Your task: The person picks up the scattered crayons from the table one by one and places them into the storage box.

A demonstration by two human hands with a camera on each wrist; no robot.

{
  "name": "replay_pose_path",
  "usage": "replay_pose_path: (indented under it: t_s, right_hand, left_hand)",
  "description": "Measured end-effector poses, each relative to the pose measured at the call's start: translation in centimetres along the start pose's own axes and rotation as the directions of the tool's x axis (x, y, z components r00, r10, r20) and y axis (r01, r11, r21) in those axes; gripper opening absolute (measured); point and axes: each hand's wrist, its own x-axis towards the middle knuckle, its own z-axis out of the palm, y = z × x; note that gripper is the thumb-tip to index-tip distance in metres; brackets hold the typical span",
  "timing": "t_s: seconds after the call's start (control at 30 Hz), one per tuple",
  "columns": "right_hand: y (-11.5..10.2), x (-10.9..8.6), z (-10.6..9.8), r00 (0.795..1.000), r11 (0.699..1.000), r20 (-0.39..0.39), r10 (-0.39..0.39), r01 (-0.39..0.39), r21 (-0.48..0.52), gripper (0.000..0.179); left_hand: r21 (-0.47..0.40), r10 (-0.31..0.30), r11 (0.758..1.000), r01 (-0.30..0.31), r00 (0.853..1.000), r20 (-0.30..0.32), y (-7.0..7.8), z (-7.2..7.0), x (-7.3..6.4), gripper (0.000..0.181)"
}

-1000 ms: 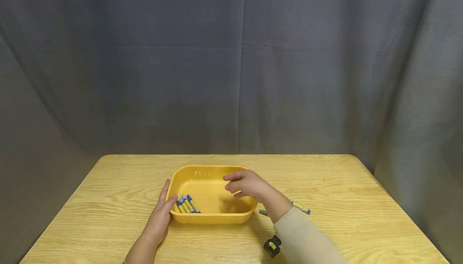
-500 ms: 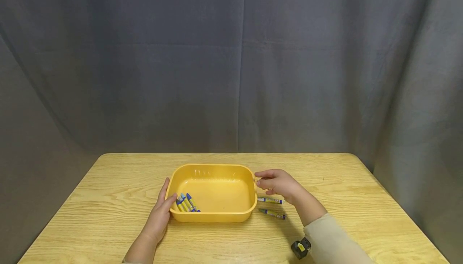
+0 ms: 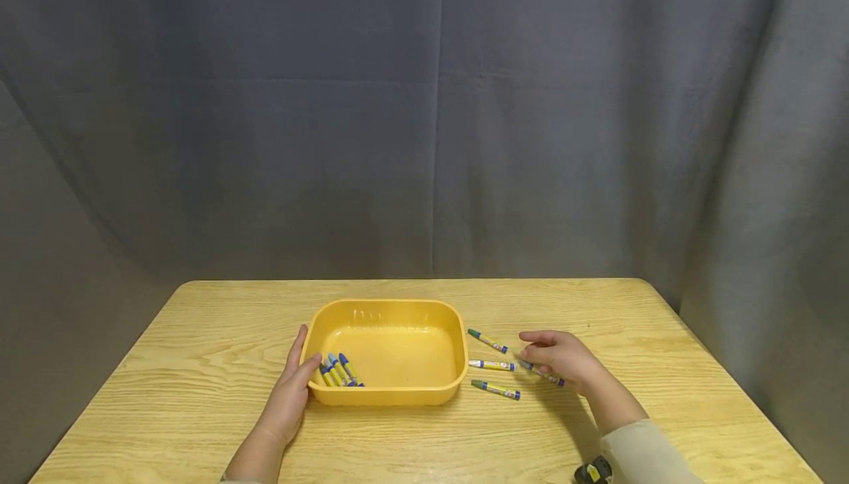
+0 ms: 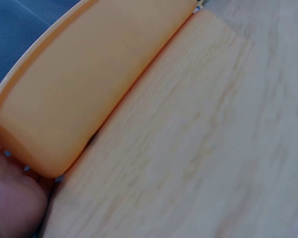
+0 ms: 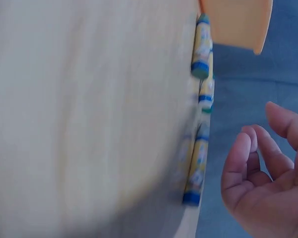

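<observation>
My left hand grips the left end of a yellow plastic tray, thumb over the rim and fingers along the outside. Inside, by that thumb, lie several crayons with blue tips showing. My right hand hovers just over a crayon on the table, its fingers loosely bent and holding nothing. In the right wrist view that same crayon lies beside the fingers, apart from them. Between tray and right hand rest a green-tipped crayon, a white-tipped crayon and a dark green crayon.
The wood-grain table carries everything. Behind it and at both sides hangs a grey curtain. A small black device sits at the right sleeve's cuff.
My right hand has moved from over the tray out to the right, down near the far crayon, uncovering the crayons on the table. The left hand keeps its hold on the tray.
</observation>
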Motion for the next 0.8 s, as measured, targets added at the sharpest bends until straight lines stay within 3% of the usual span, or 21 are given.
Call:
replay_pose_path:
  t_s: [0.23,0.5,0.8]
  right_hand:
    - [1.1,-1.0,-1.2,0.998,0.996,-0.059,0.028,-0.033,-0.084,0.05]
    - [1.9,-0.8,-1.4,0.994,0.985,-0.101,0.05,-0.066,-0.162,0.047]
    - [2.4,-0.7,-0.9,0.995,0.971,-0.092,0.029,-0.049,-0.232,0.042]
  left_hand:
    - [0.011,0.0,1.0,0.0,1.0,0.001,0.2,0.0,0.0,0.067]
    - [0.001,-0.017,1.0,0.017,1.0,0.008,0.2,0.0,0.1,0.067]
    - [-0.007,-0.01,1.0,0.01,1.0,0.012,0.0,0.0,0.1,0.068]
